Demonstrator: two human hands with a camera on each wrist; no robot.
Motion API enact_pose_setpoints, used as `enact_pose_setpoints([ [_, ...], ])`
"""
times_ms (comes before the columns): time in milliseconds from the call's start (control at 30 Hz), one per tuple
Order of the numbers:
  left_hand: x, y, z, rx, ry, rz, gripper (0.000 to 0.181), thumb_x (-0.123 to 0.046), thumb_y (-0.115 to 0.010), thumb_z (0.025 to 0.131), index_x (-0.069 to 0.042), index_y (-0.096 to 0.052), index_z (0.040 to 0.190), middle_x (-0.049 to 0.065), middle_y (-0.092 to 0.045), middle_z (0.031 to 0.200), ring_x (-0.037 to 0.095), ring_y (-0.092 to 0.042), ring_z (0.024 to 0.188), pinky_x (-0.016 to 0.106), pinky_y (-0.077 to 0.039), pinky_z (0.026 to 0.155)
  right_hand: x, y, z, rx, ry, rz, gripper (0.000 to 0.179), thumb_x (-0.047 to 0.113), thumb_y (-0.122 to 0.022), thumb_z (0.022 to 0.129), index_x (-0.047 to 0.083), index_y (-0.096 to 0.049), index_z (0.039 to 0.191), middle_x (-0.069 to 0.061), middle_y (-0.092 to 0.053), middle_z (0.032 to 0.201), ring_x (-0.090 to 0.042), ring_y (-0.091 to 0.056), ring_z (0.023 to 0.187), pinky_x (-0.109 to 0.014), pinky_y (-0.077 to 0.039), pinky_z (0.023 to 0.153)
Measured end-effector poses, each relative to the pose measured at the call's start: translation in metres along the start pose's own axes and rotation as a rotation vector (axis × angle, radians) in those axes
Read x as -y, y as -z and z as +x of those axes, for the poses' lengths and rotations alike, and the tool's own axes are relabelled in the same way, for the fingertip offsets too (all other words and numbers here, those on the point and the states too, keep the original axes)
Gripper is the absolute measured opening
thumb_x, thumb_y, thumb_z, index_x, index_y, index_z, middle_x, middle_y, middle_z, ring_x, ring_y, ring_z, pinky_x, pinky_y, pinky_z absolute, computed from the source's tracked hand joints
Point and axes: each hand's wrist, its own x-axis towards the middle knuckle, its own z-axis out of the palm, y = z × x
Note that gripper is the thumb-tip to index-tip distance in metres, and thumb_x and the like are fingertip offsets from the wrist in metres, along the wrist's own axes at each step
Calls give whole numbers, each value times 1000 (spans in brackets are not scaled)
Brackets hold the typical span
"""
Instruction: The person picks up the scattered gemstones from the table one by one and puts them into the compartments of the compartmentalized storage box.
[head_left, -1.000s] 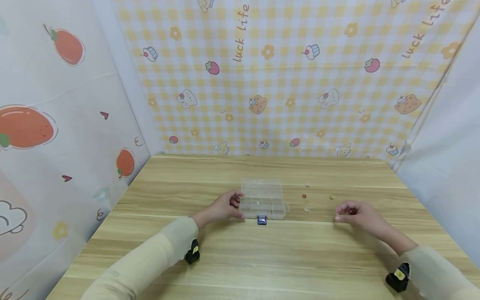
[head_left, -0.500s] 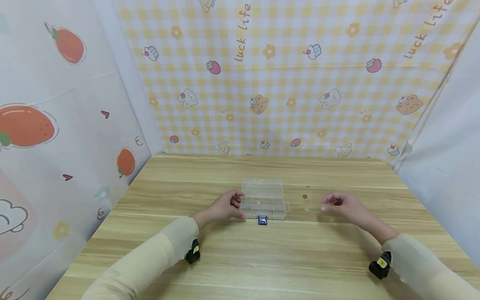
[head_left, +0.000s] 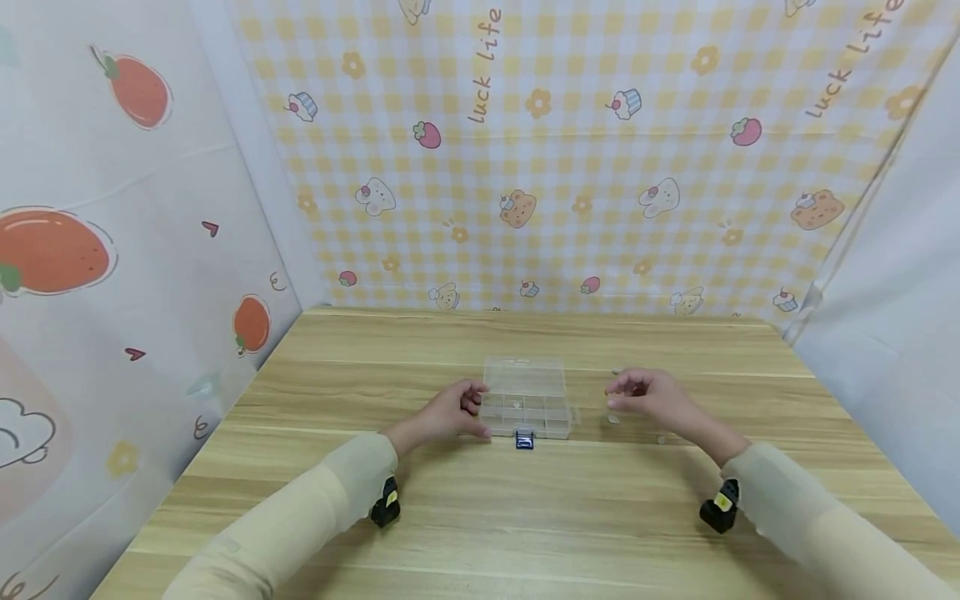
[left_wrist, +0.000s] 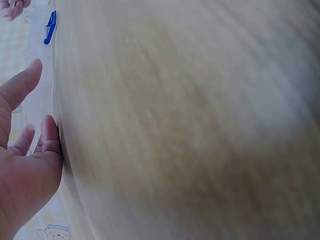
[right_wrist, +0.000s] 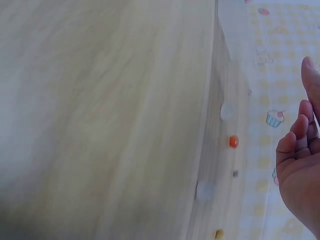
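From where I stand, the clear plastic box (head_left: 558, 427) sits midway between the side edges of the wooden tabletop (head_left: 525, 517), toward its far edge. Its lid (head_left: 523, 377) is tipped back to that far edge, which leaves the compartments facing the person. The left hand (head_left: 450, 410) grips the box's left end, thumb at the near corner, most likely to stop so light a thing sliding. The right hand (head_left: 651, 396) hovers on the other side, fingers loosely bent and nothing visibly held, tips by the orange bead (right_wrist: 233, 141); I can't tell whether they touch it. The loose pieces are spread out, perhaps so each can be taken singly.

Counting: one box, one lid, one blue clasp (head_left: 524, 441) on the near edge. Five pieces lie off the box's right end: that one orange, one grey bead (right_wrist: 236, 173), one yellow bead (right_wrist: 219, 234) and two pale pieces (right_wrist: 226, 111) (right_wrist: 205, 190). One tiny light bit (head_left: 517, 404) shows inside.
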Motion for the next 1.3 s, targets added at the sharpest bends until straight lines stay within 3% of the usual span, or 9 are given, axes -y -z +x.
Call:
enact_pose_setpoints([
  [367, 0, 0, 0, 11, 8, 2, 70, -3, -86, 70, -1, -51, 131, 8, -52, 111, 20, -49, 96, 32, -45, 85, 10, -20, 23, 28, 74, 20, 22, 10, -75, 86, -4, -67, 102, -5, -59, 84, -17, -49, 72, -26, -42, 60],
  [833, -3, -1, -3, -12, 7, -7, 69, -1, -86, 69, 0, -52, 129, 9, -53, 110, 21, -50, 96, 32, -46, 84, 20, -41, 46, 71, 63, -13, 19, 13, -76, 85, 3, -70, 99, -5, -62, 88, -22, -51, 77, -28, -44, 64],
  [1300, -5, -1, -4, -8, 6, -6, 68, -1, -86, 70, 0, -52, 129, 9, -53, 110, 21, -50, 95, 32, -45, 83, 27, -59, 62, 84, 138, -67, 14, 11, -77, 83, 5, -72, 95, 0, -63, 86, -20, -49, 75, -28, -42, 64],
])
